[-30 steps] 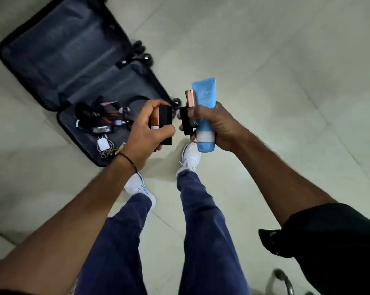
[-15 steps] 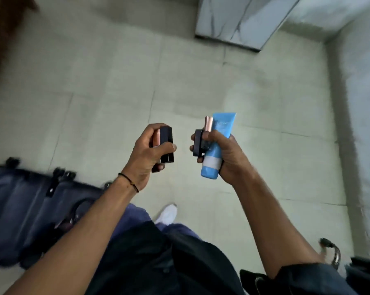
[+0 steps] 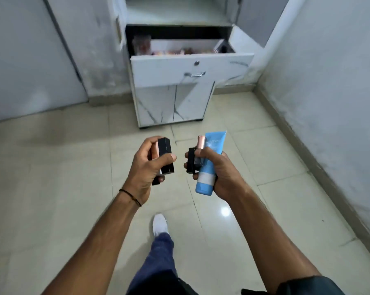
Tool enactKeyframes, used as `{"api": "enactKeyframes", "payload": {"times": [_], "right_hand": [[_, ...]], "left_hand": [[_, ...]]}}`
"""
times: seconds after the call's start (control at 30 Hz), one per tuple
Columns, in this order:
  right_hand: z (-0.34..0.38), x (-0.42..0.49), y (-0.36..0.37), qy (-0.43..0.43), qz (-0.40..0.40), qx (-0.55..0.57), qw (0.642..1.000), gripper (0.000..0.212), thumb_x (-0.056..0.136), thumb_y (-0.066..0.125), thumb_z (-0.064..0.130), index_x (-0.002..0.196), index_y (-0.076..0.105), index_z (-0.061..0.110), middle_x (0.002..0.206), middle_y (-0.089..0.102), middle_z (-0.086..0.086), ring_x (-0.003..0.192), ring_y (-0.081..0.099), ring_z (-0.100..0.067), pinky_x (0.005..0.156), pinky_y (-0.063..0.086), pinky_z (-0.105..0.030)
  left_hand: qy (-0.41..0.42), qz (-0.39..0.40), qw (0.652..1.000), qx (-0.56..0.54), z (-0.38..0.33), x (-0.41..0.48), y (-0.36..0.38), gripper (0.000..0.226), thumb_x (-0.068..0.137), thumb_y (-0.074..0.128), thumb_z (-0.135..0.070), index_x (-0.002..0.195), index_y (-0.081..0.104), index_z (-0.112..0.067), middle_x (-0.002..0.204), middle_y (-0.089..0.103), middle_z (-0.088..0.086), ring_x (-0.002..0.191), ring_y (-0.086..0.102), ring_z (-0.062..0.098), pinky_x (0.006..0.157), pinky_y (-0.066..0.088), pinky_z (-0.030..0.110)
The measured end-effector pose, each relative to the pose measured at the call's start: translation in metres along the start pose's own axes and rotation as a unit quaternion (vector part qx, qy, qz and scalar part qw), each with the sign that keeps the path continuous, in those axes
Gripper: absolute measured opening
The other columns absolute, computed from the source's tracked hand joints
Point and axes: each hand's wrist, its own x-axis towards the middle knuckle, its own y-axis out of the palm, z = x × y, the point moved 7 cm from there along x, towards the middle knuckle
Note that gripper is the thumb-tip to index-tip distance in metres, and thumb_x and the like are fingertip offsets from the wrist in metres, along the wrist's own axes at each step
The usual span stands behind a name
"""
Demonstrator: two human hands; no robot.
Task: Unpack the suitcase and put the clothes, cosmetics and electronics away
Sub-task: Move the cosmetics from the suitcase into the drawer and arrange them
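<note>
My left hand (image 3: 146, 169) grips black lipstick cases (image 3: 166, 155) with a rose-gold one tucked behind them. My right hand (image 3: 219, 173) holds a blue cream tube (image 3: 209, 167), cap end down, together with a rose-gold lipstick (image 3: 200, 143) and a small black case (image 3: 191, 159). Both hands are at chest height over the tiled floor. Straight ahead stands a white marble-pattern cabinet (image 3: 173, 103) whose top drawer (image 3: 190, 70) is pulled open, with several cosmetics (image 3: 169, 51) lying inside. The suitcase is out of view.
A grey door (image 3: 30, 60) is at the left and a white wall (image 3: 329, 81) runs along the right. An open shelf (image 3: 175, 11) sits above the drawer. My white shoe (image 3: 159, 224) steps on the glossy tiles between me and the cabinet.
The view has swung away from the suitcase on the floor towards the cabinet with the open drawer. Both hands keep the same cosmetics in the same grip.
</note>
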Motion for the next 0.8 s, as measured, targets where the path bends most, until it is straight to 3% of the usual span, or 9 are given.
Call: {"api": "enactKeyframes", "payload": {"times": [0.13, 0.33, 0.47, 0.67, 0.8], "right_hand": [[0.075, 0.088, 0.004, -0.019, -0.03, -0.003, 0.999, 0.018, 0.085, 0.063, 0.013, 0.102, 0.062, 0.005, 0.098, 0.071, -0.012, 0.08, 0.07, -0.029, 0.057, 0.05, -0.029], [0.155, 0.197, -0.018, -0.057, -0.088, -0.004, 0.994, 0.026, 0.08, 0.069, 0.014, 0.104, 0.062, 0.008, 0.098, 0.073, -0.012, 0.082, 0.07, -0.03, 0.057, 0.051, -0.03], [0.184, 0.282, -0.029, -0.049, -0.091, -0.009, 0.995, 0.022, 0.088, 0.065, 0.01, 0.109, 0.061, 0.007, 0.1, 0.075, -0.012, 0.08, 0.07, -0.028, 0.056, 0.052, -0.029], [0.237, 0.44, -0.042, -0.045, -0.054, -0.015, 0.997, 0.012, 0.088, 0.067, 0.01, 0.1, 0.064, 0.009, 0.09, 0.074, -0.007, 0.073, 0.071, -0.021, 0.055, 0.053, -0.028], [0.268, 0.556, -0.061, -0.021, -0.039, -0.032, 0.999, 0.008, 0.088, 0.069, 0.009, 0.091, 0.062, 0.009, 0.076, 0.066, -0.008, 0.067, 0.065, -0.024, 0.053, 0.051, -0.028]], "left_hand": [[0.001, 0.02, 1.0, 0.015, -0.057, 0.109, 0.021, 0.042, 0.07, 0.077, -0.023, 0.107, 0.062, -0.035, 0.088, 0.059, -0.01, 0.067, 0.057, 0.011, 0.046, 0.035, 0.026], [0.038, 0.057, 0.997, 0.039, -0.122, 0.245, 0.054, 0.038, 0.08, 0.076, -0.017, 0.111, 0.06, -0.033, 0.098, 0.056, -0.001, 0.076, 0.057, 0.016, 0.046, 0.039, 0.025], [0.036, 0.03, 0.998, 0.037, -0.136, 0.329, 0.055, 0.04, 0.08, 0.075, -0.018, 0.114, 0.06, -0.031, 0.099, 0.059, -0.005, 0.077, 0.059, 0.011, 0.045, 0.041, 0.025], [0.025, -0.011, 0.999, 0.039, -0.145, 0.477, 0.057, 0.042, 0.079, 0.077, -0.016, 0.115, 0.06, -0.028, 0.103, 0.056, 0.0, 0.08, 0.055, 0.017, 0.042, 0.038, 0.024], [0.0, -0.047, 0.997, 0.056, -0.143, 0.585, 0.063, 0.043, 0.077, 0.08, -0.02, 0.113, 0.06, -0.032, 0.103, 0.061, -0.005, 0.084, 0.064, 0.016, 0.047, 0.044, 0.026]]}}
